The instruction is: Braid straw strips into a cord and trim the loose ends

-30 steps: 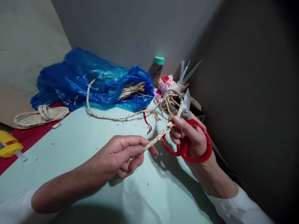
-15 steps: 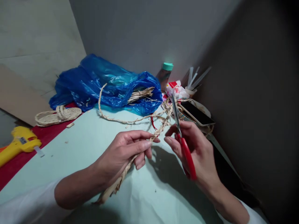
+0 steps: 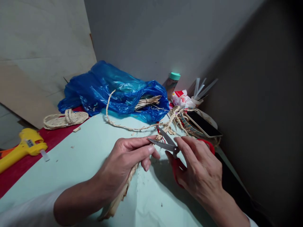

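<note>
Over the surface (image 3: 80,164), in from its left edge, the left hand (image 3: 132,154) pinches a braided cord (image 3: 129,181); the right hand (image 3: 201,167) holds spread scissors (image 3: 165,146), which could nick the left if closed so near.

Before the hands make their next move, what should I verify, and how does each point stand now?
1. Left hand gripping the pale braid: ok.
2. Right hand holding the scissors: ok.
3. Blades parted: ok.
4. Left fingertips well clear of the blades: not ok, they look very close.
5. Braid fully between the blades: cannot tell, partly hidden.
6. Yellow glue gun away from both hands: ok.
</note>
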A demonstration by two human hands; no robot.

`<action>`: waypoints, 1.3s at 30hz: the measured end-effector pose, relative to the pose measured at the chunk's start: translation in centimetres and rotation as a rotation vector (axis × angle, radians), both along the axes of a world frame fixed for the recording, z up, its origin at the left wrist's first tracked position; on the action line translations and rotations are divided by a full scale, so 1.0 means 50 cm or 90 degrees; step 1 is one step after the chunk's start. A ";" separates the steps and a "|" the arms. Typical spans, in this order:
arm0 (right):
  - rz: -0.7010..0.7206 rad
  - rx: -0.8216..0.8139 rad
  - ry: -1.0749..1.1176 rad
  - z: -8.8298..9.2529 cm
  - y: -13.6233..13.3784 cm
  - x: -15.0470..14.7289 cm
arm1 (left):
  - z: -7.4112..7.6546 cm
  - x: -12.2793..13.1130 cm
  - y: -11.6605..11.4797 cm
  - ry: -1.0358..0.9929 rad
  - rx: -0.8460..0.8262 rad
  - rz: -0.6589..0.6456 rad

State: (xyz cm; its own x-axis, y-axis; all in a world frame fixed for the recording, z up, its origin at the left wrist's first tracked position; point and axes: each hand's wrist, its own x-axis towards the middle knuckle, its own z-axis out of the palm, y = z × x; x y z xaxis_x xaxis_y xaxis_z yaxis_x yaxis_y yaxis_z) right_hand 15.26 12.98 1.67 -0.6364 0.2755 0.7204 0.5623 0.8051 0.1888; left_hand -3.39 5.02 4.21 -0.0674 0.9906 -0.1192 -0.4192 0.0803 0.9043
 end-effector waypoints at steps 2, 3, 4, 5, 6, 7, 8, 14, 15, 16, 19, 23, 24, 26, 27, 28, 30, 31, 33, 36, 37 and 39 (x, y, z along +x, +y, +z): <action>-0.002 0.000 0.002 -0.002 -0.001 0.002 | -0.003 0.001 0.000 0.016 -0.002 -0.004; -0.002 0.002 0.003 -0.003 -0.001 0.002 | -0.005 0.001 0.000 0.033 -0.001 -0.009; -0.002 0.007 0.002 -0.004 -0.002 0.003 | -0.007 0.001 0.000 0.057 0.001 -0.011; -0.004 0.014 0.000 -0.005 -0.003 0.004 | -0.009 0.001 -0.001 0.082 0.002 -0.012; -0.007 0.023 -0.002 -0.006 -0.004 0.005 | -0.010 0.001 -0.001 0.106 0.004 -0.012; -0.010 0.032 -0.003 -0.006 -0.006 0.006 | -0.011 0.001 -0.001 0.127 0.005 -0.015; -0.012 0.039 -0.004 -0.006 -0.007 0.007 | -0.011 0.001 -0.002 0.144 0.006 -0.018; 0.005 0.055 -0.004 -0.003 -0.010 0.008 | -0.005 -0.001 -0.003 0.169 -0.003 -0.022; 0.009 0.053 -0.003 -0.004 -0.009 0.008 | -0.005 -0.001 -0.003 0.164 -0.006 -0.025; 0.012 0.050 0.000 -0.005 -0.008 0.008 | -0.004 -0.001 -0.004 0.162 -0.008 -0.026; 0.022 0.042 0.005 -0.008 -0.006 0.009 | -0.005 -0.002 -0.007 0.172 -0.009 -0.027; 0.042 0.042 0.012 -0.012 -0.005 0.009 | -0.007 -0.002 -0.010 0.199 -0.015 -0.014; 0.045 0.043 0.012 -0.012 -0.004 0.009 | -0.006 -0.002 -0.011 0.209 -0.017 -0.007; 0.044 0.041 0.006 -0.013 -0.002 0.009 | -0.004 0.000 -0.011 0.229 -0.019 -0.001; 0.044 0.039 0.001 -0.013 -0.001 0.009 | -0.002 0.001 -0.010 0.235 -0.020 0.002; 0.045 0.039 -0.002 -0.013 0.000 0.010 | -0.002 0.002 -0.010 0.238 -0.020 0.004; 0.049 0.039 -0.004 -0.014 0.002 0.011 | -0.002 0.003 -0.009 0.236 -0.021 0.004; 0.050 0.039 -0.005 -0.014 0.003 0.012 | -0.003 0.003 -0.008 0.233 -0.021 0.005; 0.053 0.044 -0.005 -0.015 0.005 0.013 | -0.006 0.002 -0.008 0.221 -0.017 0.010; 0.045 0.049 -0.007 -0.016 0.006 0.014 | -0.013 0.001 -0.009 0.193 -0.006 0.013; 0.041 0.051 -0.010 -0.016 0.006 0.014 | -0.014 0.000 -0.009 0.183 -0.002 0.015; 0.038 0.052 -0.013 -0.016 0.005 0.014 | -0.016 0.000 -0.007 0.176 0.007 0.015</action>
State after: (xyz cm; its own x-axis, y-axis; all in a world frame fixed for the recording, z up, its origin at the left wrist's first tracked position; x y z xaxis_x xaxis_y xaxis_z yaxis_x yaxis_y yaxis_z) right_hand 15.95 13.25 0.90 -0.6652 0.1769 0.7254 0.5088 0.8185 0.2669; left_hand -3.41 4.66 3.44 -0.1192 0.9895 -0.0817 -0.1583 0.0623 0.9854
